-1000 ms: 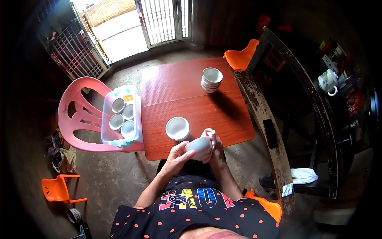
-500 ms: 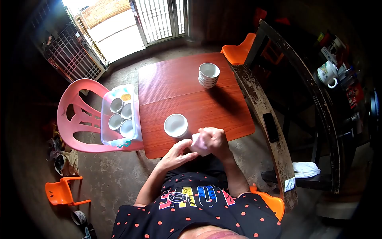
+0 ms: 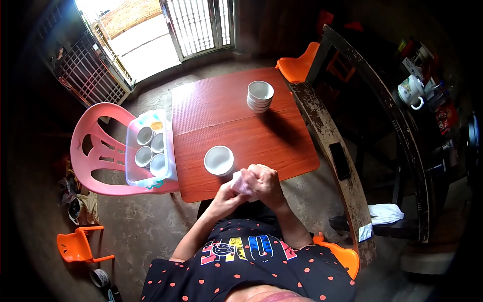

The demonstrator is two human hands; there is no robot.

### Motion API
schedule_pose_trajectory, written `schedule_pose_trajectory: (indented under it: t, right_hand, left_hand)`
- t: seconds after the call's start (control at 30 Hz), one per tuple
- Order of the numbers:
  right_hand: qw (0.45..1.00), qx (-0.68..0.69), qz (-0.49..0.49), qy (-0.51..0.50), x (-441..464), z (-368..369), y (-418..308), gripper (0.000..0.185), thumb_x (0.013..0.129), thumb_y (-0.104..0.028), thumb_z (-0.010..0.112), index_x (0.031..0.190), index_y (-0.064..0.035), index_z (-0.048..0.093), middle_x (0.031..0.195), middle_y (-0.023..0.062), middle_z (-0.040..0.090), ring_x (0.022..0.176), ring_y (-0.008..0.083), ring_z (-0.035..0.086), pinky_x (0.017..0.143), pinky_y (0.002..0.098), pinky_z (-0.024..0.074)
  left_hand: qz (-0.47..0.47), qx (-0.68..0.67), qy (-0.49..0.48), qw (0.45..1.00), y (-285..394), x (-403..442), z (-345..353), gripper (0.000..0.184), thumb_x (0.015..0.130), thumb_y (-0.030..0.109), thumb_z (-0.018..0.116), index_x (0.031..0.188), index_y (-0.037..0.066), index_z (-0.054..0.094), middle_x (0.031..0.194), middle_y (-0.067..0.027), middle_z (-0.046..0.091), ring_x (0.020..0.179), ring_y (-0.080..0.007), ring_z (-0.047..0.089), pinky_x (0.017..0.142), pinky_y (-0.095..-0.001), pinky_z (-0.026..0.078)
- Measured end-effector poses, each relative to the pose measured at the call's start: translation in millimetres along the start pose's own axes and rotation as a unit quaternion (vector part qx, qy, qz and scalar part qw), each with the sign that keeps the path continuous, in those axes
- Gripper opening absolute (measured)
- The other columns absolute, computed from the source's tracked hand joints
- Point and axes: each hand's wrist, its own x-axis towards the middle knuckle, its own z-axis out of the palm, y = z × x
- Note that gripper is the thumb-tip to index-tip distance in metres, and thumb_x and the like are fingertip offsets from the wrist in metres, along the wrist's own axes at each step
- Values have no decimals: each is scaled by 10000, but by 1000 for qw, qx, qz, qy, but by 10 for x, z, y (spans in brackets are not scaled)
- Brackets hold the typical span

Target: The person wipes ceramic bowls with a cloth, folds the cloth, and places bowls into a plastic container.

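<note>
Just off the table's near edge, my left hand [image 3: 226, 200] and my right hand [image 3: 266, 186] come together on a pale pink cloth [image 3: 242, 185]. Fingers of both hands are closed on it. A bit of white shows beneath the hands, but I cannot tell whether the cloth wraps a bowl. A white bowl [image 3: 219, 160] stands upright on the red-brown table [image 3: 201, 133], just beyond my hands. Toward the table's far right corner is a stack of several white bowls [image 3: 260, 95].
A clear plastic bin [image 3: 130, 168] with several white cups or bowls rests on a pink chair [image 3: 83, 146] at the left. A worn wooden bench [image 3: 314, 113] with a black phone [image 3: 339, 161] on it runs along the right. Small orange chairs [image 3: 300, 63] stand around.
Both hands have shifted slightly left with the cloth and closed together around it. My left fingers, more spread before, now grip it. The bowls have stayed in place on the table.
</note>
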Motion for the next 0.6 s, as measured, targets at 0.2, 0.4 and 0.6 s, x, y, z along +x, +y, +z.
schedule_pose_trajectory:
  t: [0.2,0.4,0.6]
  right_hand:
    - [848,423,297,120,-90,96,-7,354,943,-334,466,808,-41,614,651,13,552,571,99,521,531,283,445]
    - [992,-86,-81,47,37,26,66,221,846,-148,566,677,-6,556,548,126,516,499,151,534,471,365,438]
    - [731,598,277,178,-349,500,421,369,901,-409,487,882,-50,570,839,42,565,806,133,548,698,277,450]
  left_hand:
    - [21,-154,36,987,-54,1,-9,232,855,120,677,1035,3,588,929,-6,577,921,-93,555,834,-262,444]
    - [77,117,41,989,69,-1,-9,240,856,125,690,1029,2,577,931,-5,581,840,-55,543,732,-210,452]
    - [66,-190,86,976,41,4,87,187,853,132,697,955,27,581,882,13,572,818,-44,511,744,-215,433]
